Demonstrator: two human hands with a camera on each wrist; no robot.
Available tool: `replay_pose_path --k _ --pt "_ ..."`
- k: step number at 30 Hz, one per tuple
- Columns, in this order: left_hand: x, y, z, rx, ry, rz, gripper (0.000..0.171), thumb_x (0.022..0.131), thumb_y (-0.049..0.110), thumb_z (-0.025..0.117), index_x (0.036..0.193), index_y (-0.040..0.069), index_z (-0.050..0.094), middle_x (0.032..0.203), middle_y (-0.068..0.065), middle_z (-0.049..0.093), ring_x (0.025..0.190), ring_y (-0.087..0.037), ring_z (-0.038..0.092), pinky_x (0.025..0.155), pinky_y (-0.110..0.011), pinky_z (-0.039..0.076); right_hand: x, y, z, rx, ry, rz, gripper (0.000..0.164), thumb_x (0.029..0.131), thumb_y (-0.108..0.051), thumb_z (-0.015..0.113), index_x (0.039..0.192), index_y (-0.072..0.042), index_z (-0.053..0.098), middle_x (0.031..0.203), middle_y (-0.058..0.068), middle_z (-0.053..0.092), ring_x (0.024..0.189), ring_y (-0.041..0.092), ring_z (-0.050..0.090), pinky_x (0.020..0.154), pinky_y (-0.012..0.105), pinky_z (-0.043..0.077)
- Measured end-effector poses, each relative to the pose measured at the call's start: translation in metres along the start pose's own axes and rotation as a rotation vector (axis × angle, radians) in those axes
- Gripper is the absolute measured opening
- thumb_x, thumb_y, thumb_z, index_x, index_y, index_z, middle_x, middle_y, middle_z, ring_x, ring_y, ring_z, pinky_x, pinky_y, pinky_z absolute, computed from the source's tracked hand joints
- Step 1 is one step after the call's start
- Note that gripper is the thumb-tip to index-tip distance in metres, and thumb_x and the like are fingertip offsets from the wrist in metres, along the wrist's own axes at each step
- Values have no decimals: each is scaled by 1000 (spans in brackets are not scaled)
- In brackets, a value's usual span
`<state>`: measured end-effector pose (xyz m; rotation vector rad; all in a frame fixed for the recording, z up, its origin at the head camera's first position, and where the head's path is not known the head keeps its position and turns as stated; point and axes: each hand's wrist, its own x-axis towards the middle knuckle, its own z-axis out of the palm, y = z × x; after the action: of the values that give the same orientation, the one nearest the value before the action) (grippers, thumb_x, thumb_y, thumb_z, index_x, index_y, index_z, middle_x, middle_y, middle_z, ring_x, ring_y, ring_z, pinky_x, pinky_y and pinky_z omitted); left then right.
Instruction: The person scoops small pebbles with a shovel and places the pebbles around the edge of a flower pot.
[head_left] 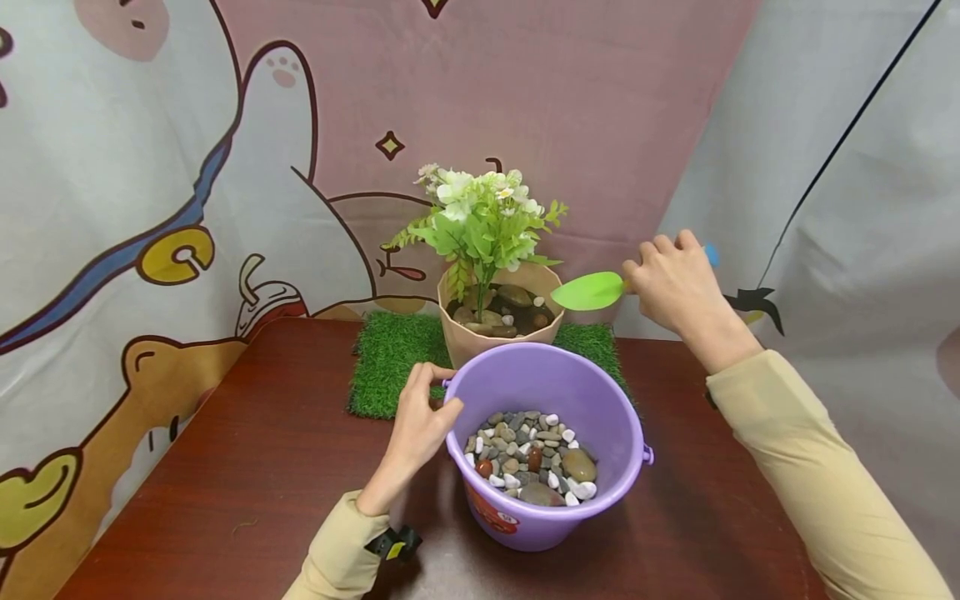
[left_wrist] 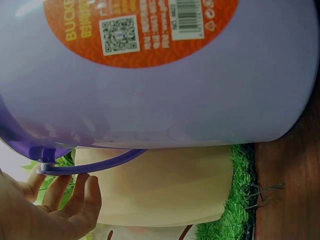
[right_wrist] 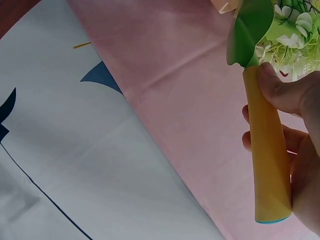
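My left hand (head_left: pixel 420 421) grips a purple bucket (head_left: pixel 543 529) at its left rim, thumb on the rim and fingers around the handle mount. In the left wrist view the fingertips (left_wrist: pixel 91 192) lie along the bucket's thin purple handle (left_wrist: pixel 107 163). Inside the bucket lies a layer of pebbles (head_left: pixel 517 450), grey, brown and white. My right hand (head_left: pixel 675 283) holds a small trowel raised to the right of a plant pot. The trowel's green blade (head_left: pixel 588 292) points left toward the pot; its yellow handle (right_wrist: pixel 267 150) sits in my curled fingers. No pebbles show on the blade.
Directly behind the bucket, the beige pot (head_left: pixel 480 346) holds dark soil, stones and a plant with white flowers (head_left: pixel 487 212). It stands on a green artificial grass mat (head_left: pixel 378 375). The brown table (head_left: pixel 247 467) ends against a printed cloth backdrop (head_left: pixel 600 100).
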<state>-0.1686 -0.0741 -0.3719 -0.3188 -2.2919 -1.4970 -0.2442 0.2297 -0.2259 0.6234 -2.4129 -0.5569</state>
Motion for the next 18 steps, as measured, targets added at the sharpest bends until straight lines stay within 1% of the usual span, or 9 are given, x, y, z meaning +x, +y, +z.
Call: replay_pose_path --k 3,6,10,13,18 --pt "0 0 0 -1 0 -3 32 70 6 59 101 0 62 97 -14 56 93 -25 56 76 -24 48 -2 -1 1 0 4 0 8 75 -9 70 81 -5 65 75 15 58 74 32 54 66 39 36" --pt "0 0 0 -2 -1 -4 32 70 6 59 101 0 62 97 -14 56 93 -26 56 76 -25 48 -4 -2 1 5 38 -6 9 75 -9 70 80 -5 64 74 15 57 73 32 54 65 40 36" --pt "0 0 0 -3 -3 -3 32 70 6 59 101 0 62 97 -14 56 94 -28 56 76 -26 48 -9 -4 2 24 137 -33 9 74 -6 69 76 -4 61 71 15 54 69 33 52 63 40 35" --pt "0 0 0 -5 -5 -2 32 70 6 59 101 0 62 97 -14 56 94 -28 56 75 -26 48 -14 -6 1 41 217 -59 11 72 -5 68 75 -4 57 69 15 52 67 33 49 63 41 35" --pt "0 -1 0 -8 -7 -1 31 70 6 59 100 0 62 97 -14 56 93 -25 56 74 -25 49 -24 -11 -3 52 327 -110 12 75 -8 69 77 -3 58 70 14 51 66 33 47 62 42 35"
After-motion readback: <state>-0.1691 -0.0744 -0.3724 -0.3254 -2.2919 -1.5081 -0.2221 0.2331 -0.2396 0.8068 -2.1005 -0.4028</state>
